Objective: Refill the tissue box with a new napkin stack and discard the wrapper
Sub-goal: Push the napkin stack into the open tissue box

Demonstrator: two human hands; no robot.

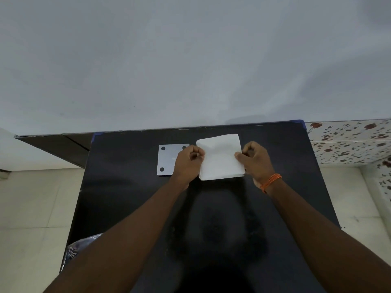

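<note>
A white napkin stack (220, 157) lies flat on the black table (285, 157) near its far edge. My left hand (189, 158) pinches the stack's left edge and my right hand (255, 158) pinches its right edge. An orange thread band circles my right wrist. Just left of the stack lies a flat silvery square plate (167, 160) with dark round dots at its corners; my left hand covers its right side. A crinkled clear wrapper (81, 247) shows at the table's near left edge, partly hidden by my left forearm.
A pale wall rises behind the table. Light floor tiles lie to the left and right. A flower-patterned tiled ledge (349, 142) stands at the right. A dark brown strip (57, 144) runs along the wall at the left.
</note>
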